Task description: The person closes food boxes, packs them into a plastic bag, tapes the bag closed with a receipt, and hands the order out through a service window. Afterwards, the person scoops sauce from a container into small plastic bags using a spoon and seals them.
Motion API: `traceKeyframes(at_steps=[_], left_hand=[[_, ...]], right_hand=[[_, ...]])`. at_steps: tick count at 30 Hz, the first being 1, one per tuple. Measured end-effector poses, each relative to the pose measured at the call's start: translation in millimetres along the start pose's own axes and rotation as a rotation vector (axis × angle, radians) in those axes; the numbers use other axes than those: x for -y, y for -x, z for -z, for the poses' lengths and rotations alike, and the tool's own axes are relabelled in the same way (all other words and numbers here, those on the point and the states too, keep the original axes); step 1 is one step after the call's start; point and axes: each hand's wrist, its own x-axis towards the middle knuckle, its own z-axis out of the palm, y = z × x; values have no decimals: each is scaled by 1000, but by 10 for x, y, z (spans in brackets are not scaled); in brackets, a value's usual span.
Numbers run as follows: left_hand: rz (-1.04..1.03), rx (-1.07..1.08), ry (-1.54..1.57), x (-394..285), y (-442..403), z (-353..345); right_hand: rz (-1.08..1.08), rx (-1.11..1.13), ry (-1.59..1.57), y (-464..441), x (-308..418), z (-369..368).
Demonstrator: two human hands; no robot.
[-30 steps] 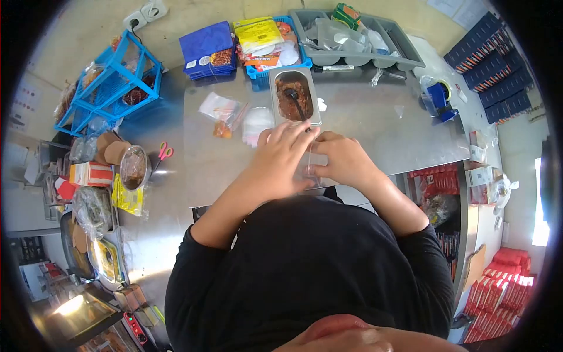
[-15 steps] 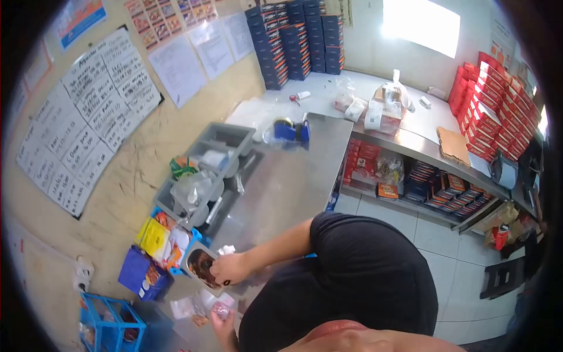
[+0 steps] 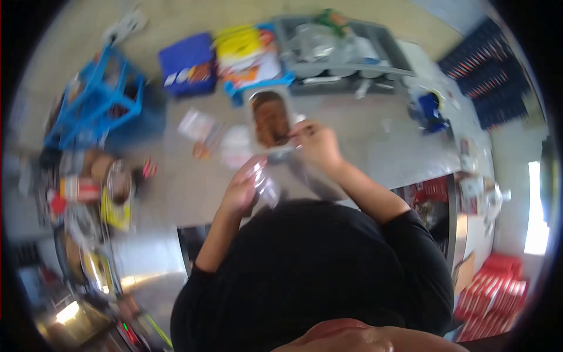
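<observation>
My left hand (image 3: 239, 190) is closed round a clear plastic bag (image 3: 265, 186), just below the metal container. My right hand (image 3: 317, 142) is pinched at the container's lower right edge; the spoon's handle seems to be between its fingers, though blur hides the detail. The metal container (image 3: 287, 98) holds a reddish-brown paste (image 3: 270, 119). Left of it lie a stack of small white bags (image 3: 236, 145) and a clear packet (image 3: 198, 124) beside a small orange one (image 3: 201, 151).
A grey divided tray (image 3: 284, 44), a blue basket (image 3: 234, 88) of packets and blue packs (image 3: 187, 64) line the wall. At left are a blue rack (image 3: 97, 108), pink scissors (image 3: 150, 168) and a round container (image 3: 120, 183). A blue tape dispenser (image 3: 431, 111) sits at right.
The view swung right and came back. From both hands being together below the container, my left hand has moved apart with the bag and my right hand has gone to the container's edge.
</observation>
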Motion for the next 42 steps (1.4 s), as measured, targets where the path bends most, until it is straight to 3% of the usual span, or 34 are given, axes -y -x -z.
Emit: traceKeyframes(at_steps=[2, 6, 9, 11, 12, 14, 16, 18, 20, 27, 29, 32, 35, 39, 41, 42], left_hand=[[19, -72, -69, -40, 33, -114], [50, -74, -64, -65, 61, -197], [31, -61, -98, -81, 63, -179], [18, -53, -127, -73, 76, -154], [33, -66, -159, -55, 79, -124], [49, -78, -194, -79, 86, -87], [36, -74, -344, -128, 98, -77], [31, -84, -337, -143, 108, -46], [29, -87, -332, -124, 99, -38], [77, -91, -305, -130, 12, -103], [77, -95, -315, -133, -10, -114], [120, -115, -280, -139, 2, -108], [63, -142, -308, -144, 24, -93], [62, -120, -276, -151, 18, -83], [65, -118, -271, -169, 17, -83], [67, -128, -281, -181, 21, -106]], right_hand=[[-264, -153, -381, -7, 31, 39], [-308, -212, -577, -7, -54, 173], [-167, -213, -516, 34, -35, 225], [322, 25, 75, 67, -31, 253], [318, 28, 76, 90, 14, 262], [634, 262, 427, 120, 188, 296], [634, 215, 402, 155, 333, 334], [631, 169, 379, 133, 342, 334], [498, 278, 333, 45, 287, 310], [532, 147, 325, -140, 469, 285], [496, 365, 354, -212, 340, 220], [536, 464, 304, -68, 437, 286], [539, 338, 295, -98, 541, 370], [517, 420, 382, -247, 330, 240], [88, 449, 19, -248, 113, 216], [89, 454, 20, -252, 69, 220]])
